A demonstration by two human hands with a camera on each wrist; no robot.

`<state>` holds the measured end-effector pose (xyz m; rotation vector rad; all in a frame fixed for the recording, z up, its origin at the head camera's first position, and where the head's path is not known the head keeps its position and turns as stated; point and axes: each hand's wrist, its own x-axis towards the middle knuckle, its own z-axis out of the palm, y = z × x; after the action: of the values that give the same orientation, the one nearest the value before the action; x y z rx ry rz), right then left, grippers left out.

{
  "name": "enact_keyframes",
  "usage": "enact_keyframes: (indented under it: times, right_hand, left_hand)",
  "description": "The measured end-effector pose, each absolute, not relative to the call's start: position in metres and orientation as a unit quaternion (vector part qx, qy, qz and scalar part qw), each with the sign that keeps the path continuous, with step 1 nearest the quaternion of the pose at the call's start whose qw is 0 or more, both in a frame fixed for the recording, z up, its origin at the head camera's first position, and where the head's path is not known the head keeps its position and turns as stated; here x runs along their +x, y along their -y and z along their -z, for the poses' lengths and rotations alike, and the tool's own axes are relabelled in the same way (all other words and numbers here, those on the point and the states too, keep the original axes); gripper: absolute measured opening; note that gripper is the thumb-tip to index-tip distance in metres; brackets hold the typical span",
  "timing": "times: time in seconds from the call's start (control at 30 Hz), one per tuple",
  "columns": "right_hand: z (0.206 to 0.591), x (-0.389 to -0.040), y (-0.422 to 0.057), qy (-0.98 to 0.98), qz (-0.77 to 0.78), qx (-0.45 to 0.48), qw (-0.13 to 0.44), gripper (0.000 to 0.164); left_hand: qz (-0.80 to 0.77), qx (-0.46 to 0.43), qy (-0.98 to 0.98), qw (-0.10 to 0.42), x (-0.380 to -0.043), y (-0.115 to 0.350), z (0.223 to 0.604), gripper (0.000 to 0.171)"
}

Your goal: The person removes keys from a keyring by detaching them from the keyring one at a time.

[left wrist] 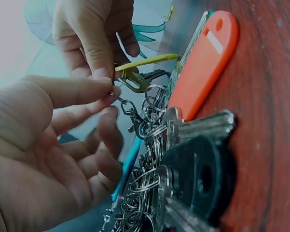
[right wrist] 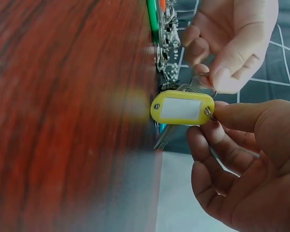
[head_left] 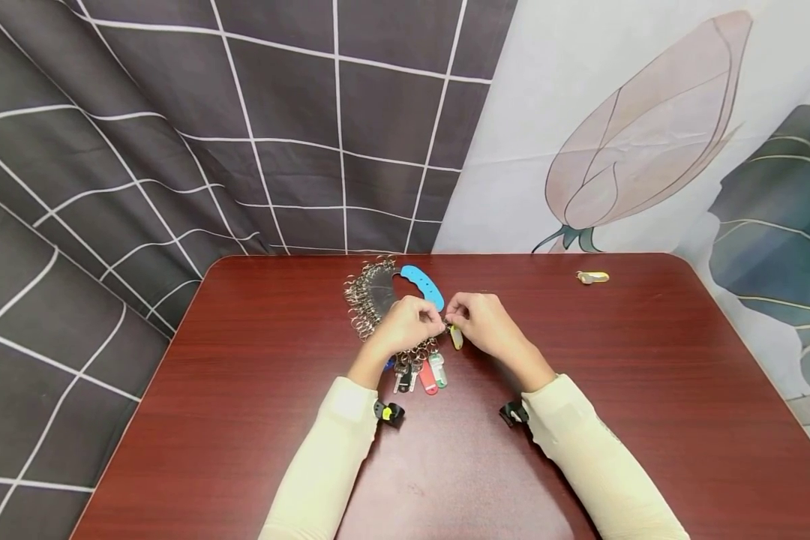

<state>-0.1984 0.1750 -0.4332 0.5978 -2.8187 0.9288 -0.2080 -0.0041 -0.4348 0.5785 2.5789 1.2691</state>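
My left hand [head_left: 405, 324] pinches a thin metal key ring [right wrist: 202, 76] between thumb and forefinger; in the left wrist view a small clasp links it to the ring bunch. My right hand [head_left: 484, 319] faces it, its fingertips pinching the ring end of a yellow key tag [right wrist: 182, 109]. A brass-coloured key [left wrist: 137, 81] hangs beside that tag. Beneath the left hand lies a dark curved holder [head_left: 382, 291] with a blue handle [head_left: 424, 286], edged with many metal rings. Whether the two pinched rings are joined is hidden by the fingertips.
Hanging from the holder's near side are a red tag [head_left: 428, 377], a green-and-white tag [head_left: 438, 369] and black-headed keys [head_left: 403, 378]. Another yellow tag with a key [head_left: 592, 277] lies at the table's far right. Curtains hang behind the reddish-brown table [head_left: 243, 420].
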Motion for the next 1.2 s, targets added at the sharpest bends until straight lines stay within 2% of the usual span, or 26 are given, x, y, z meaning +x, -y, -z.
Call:
enact_keyframes:
  times: [0.17, 0.47, 0.83, 1.2]
  right_hand:
    - [0.433, -0.198, -0.174, 0.927, -0.307, 0.210, 0.059, 0.008]
    - [0.432, -0.197, -0.173, 0.930, -0.302, 0.203, 0.057, 0.009]
    - [0.426, -0.197, -0.178, 0.937, -0.297, 0.176, 0.052, 0.007]
    - [0.405, -0.198, -0.199, 0.938, -0.295, 0.166, 0.075, 0.006]
  left_hand:
    - [-0.415, 0.188, -0.882, 0.118, -0.208, 0.001, 0.436, 0.012]
    - [-0.454, 0.198, -0.863, 0.102, -0.208, 0.002, 0.440, 0.014]
    - [-0.436, 0.185, -0.875, 0.100, -0.209, 0.005, 0.436, 0.009]
    - [-0.349, 0.256, -0.899, 0.076, -0.204, -0.001, 0.432, 0.009]
